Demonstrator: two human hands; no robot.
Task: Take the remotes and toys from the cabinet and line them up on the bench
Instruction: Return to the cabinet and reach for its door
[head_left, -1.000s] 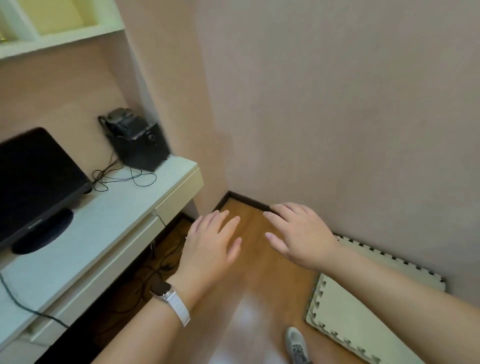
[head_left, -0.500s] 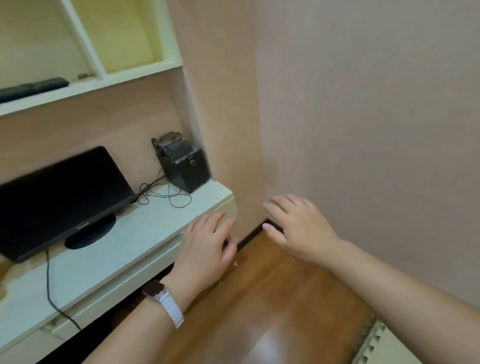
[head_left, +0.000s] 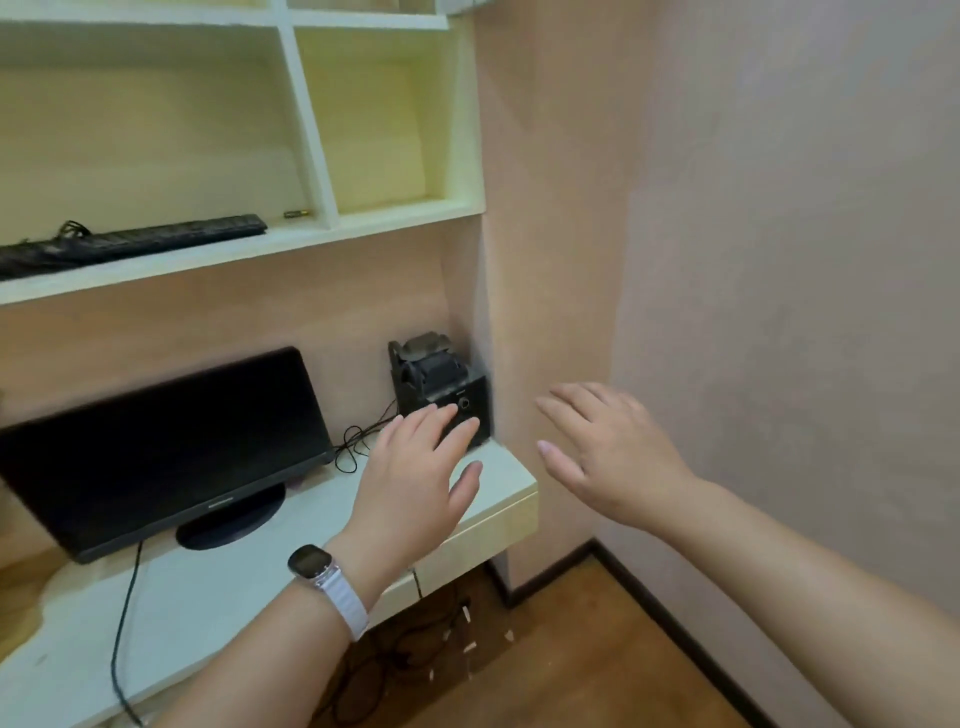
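Observation:
My left hand (head_left: 415, 478), with a white-strapped watch on its wrist, hovers open above the right end of the white desk (head_left: 218, 587), fingers pointing at a black box device (head_left: 441, 389). My right hand (head_left: 608, 452) is open too, held in the air in front of the pink wall, to the right of the desk. Neither hand holds anything. On the white wall shelf (head_left: 249, 249) above lie a long black keyboard (head_left: 130, 244) and a small battery (head_left: 297, 213). I see no remotes or toys.
A black monitor (head_left: 161, 447) stands on the desk with a cable (head_left: 122, 634) running down its front. Loose wires (head_left: 358, 441) lie beside the black box. More cables lie on the wooden floor (head_left: 571, 670) under the desk. The pink wall (head_left: 779, 260) closes off the right.
My view has lifted and turned left: the foam mat and shoe dropped out of sight, the shelf with the keyboard came into view. Both hands stayed open and rose with the view.

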